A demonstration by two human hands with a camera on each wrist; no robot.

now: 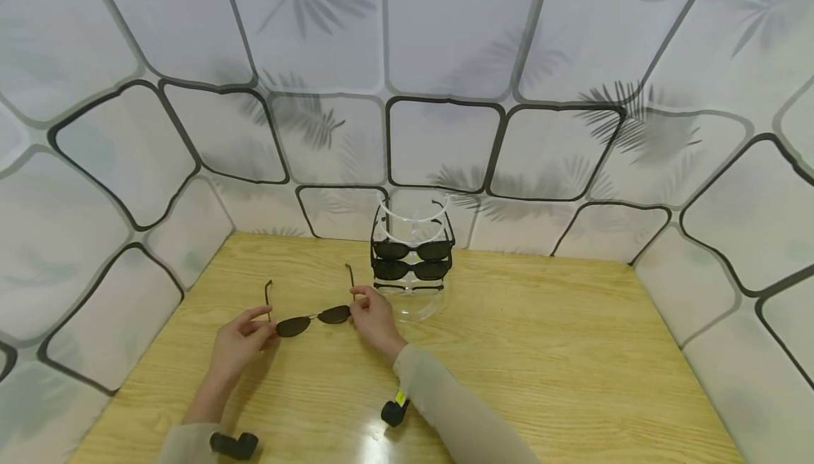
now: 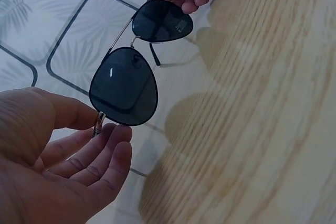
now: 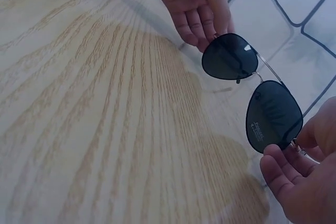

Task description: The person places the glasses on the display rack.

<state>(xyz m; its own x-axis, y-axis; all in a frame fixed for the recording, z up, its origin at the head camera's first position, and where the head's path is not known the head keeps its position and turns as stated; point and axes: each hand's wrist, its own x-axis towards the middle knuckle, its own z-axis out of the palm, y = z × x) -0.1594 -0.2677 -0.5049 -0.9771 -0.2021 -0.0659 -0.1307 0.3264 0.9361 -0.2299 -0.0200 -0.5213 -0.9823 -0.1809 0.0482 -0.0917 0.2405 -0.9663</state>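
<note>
A pair of dark aviator sunglasses (image 1: 294, 326) with a thin metal frame is held between both hands, its temple arms unfolded and pointing away toward the wall. My left hand (image 1: 237, 344) pinches the left hinge corner between thumb and fingers, seen close up in the left wrist view beside the near lens (image 2: 124, 86). At the other end, my right hand (image 1: 375, 319) pinches the right hinge corner; the right wrist view shows its fingertips by the lens (image 3: 274, 116) with small pale lettering. The sunglasses appear lifted slightly above the wooden table (image 1: 540, 351), with shadows beneath.
Just right of the right hand stands a clear display rack (image 1: 416, 312). It carries two black sunglasses (image 1: 412, 270) and a dark-rimmed pair (image 1: 407, 287) lower down. Patterned fabric walls (image 1: 445, 146) enclose the table at the back and sides.
</note>
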